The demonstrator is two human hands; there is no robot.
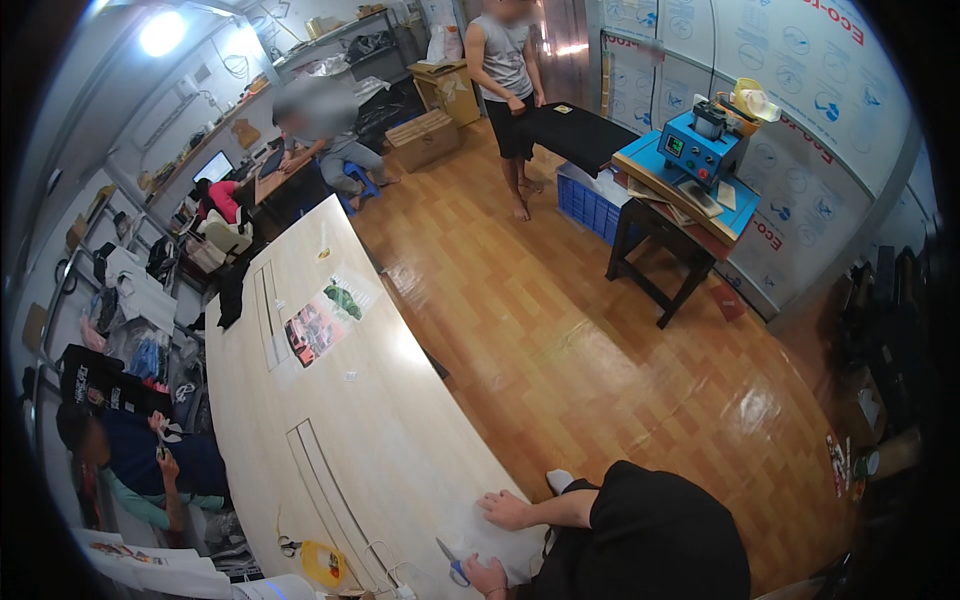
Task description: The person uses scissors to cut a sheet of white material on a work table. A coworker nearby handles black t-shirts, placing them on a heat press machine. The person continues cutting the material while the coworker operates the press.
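Note:
At the lower edge, my left hand [485,576] rests on the pale table [400,440], closed round blue-handled scissors [457,571]. Their blades lie toward the far left, slightly apart. My right hand [506,510] reaches in from a black sleeve [640,500] and lies flat on the table beyond the scissors, fingers stretched out. A whitish, thin sheet [520,550] seems to lie under and between both hands; its edges are hard to make out. Left of the scissors are a yellow flat item [323,565] and a second pair of scissors [289,546] with dark handles.
Printed pictures [315,335] lie farther up the table. A white cable [398,580] runs near its front. One co-worker [150,470] is at the left; another [503,75] stands by black fabric [570,135]. A blue heat press [695,150] and blue crate [588,205] stand at the back right.

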